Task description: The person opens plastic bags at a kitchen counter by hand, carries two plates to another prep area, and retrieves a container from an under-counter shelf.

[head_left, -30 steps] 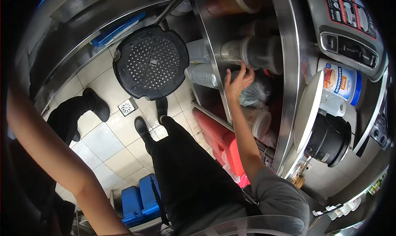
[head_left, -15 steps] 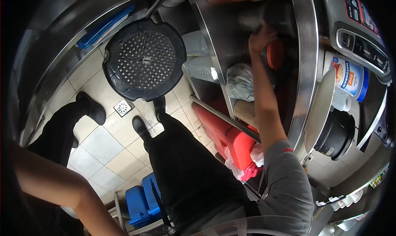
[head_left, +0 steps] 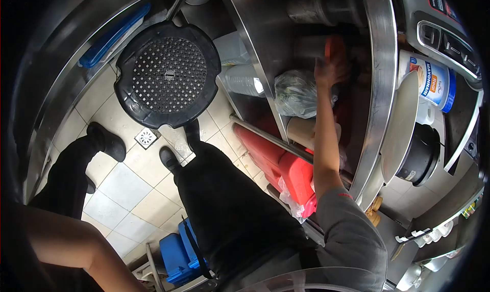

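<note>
My right hand (head_left: 331, 71) reaches deep into the dark lower shelf, at a container with an orange-red lid (head_left: 335, 49). The fingers are partly hidden and a little blurred, but they curl at the lid's edge. The container's body (head_left: 309, 47) lies in shadow to the left of the lid. Beyond it is a large dark cylindrical pot (head_left: 324, 9). Closer to my forearm sits a clear plastic bag (head_left: 298, 93) with pale-green contents, above a beige cylindrical container (head_left: 306, 129). A bare bent arm shows at the lower left; my left hand is out of view.
A black stool (head_left: 168, 75) with a perforated top stands on the tiled floor. A person's black shoe (head_left: 107, 141) is at the left. Red containers (head_left: 278, 159) sit beneath the shelf, whose metal edge (head_left: 380, 103) is near my arm. A mayonnaise tub (head_left: 431, 83) stands above.
My right hand has moved from beside the dark pot down to the red-lidded container. The lid has shifted and now shows more edge-on. The whole view has shifted slightly.
</note>
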`<control>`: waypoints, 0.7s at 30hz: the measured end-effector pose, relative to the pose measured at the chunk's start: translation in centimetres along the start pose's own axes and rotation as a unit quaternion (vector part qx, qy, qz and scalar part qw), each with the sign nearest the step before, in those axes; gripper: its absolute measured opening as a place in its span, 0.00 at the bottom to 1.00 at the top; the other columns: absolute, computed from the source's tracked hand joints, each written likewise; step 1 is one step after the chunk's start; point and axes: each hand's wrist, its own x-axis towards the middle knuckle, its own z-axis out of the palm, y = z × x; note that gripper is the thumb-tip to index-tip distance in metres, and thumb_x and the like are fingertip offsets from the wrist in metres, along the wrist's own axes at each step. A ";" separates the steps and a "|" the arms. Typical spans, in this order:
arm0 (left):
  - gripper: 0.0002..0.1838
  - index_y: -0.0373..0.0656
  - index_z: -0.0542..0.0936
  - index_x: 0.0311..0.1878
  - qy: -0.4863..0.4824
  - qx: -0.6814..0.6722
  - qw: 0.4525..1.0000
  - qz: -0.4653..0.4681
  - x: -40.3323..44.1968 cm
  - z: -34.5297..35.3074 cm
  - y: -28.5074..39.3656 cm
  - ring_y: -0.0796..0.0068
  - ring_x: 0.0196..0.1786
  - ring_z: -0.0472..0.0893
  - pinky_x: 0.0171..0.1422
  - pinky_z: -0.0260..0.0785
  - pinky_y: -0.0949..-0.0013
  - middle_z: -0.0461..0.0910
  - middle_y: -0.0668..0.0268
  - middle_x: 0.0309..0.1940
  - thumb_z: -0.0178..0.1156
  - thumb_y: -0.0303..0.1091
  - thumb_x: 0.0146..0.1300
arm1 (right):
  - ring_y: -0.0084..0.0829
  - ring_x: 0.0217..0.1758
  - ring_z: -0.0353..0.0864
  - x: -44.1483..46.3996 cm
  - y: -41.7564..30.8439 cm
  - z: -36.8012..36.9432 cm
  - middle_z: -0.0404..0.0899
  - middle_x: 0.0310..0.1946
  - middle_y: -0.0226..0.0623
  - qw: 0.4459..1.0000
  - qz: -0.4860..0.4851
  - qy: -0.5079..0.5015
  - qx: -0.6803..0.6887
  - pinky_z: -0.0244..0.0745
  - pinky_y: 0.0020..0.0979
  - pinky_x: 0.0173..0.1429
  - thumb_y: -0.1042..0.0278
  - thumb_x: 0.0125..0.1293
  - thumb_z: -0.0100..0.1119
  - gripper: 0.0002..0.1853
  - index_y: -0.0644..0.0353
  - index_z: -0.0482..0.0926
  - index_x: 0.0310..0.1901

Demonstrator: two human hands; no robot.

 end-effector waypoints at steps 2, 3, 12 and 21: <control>0.27 0.39 0.70 0.56 0.003 0.002 1.000 0.003 0.2 0.0 -0.1 0.60 0.56 0.71 0.61 0.63 0.63 0.70 0.51 0.54 0.39 0.51 0.66 | 0.56 0.64 0.55 -1.4 3.0 4.3 0.59 0.59 0.54 0.994 0.066 -0.051 0.070 0.52 0.47 0.65 0.57 0.53 0.59 0.36 0.60 0.56 0.62; 0.27 0.39 0.70 0.56 0.002 0.005 1.000 0.004 0.3 0.1 -0.3 0.60 0.56 0.71 0.61 0.62 0.63 0.70 0.51 0.54 0.39 0.51 0.66 | 0.54 0.63 0.58 -0.6 3.4 5.0 0.60 0.58 0.53 0.997 0.027 -0.033 0.059 0.55 0.46 0.64 0.57 0.54 0.58 0.36 0.61 0.56 0.62; 0.27 0.40 0.70 0.57 0.007 0.016 0.999 0.033 2.1 1.4 -1.5 0.61 0.57 0.70 0.62 0.62 0.63 0.69 0.53 0.55 0.38 0.51 0.66 | 0.43 0.58 0.67 11.3 4.8 10.5 0.68 0.53 0.45 0.986 0.011 -0.100 -0.130 0.63 0.37 0.60 0.60 0.46 0.62 0.33 0.62 0.67 0.56; 0.27 0.41 0.70 0.57 0.017 0.037 0.996 0.074 3.5 2.5 -3.6 0.62 0.59 0.69 0.63 0.61 0.63 0.69 0.54 0.56 0.37 0.50 0.66 | 0.37 0.66 0.58 15.1 5.7 9.6 0.63 0.59 0.43 0.968 -0.118 0.005 0.223 0.53 0.32 0.67 0.77 0.46 0.56 0.30 0.59 0.67 0.57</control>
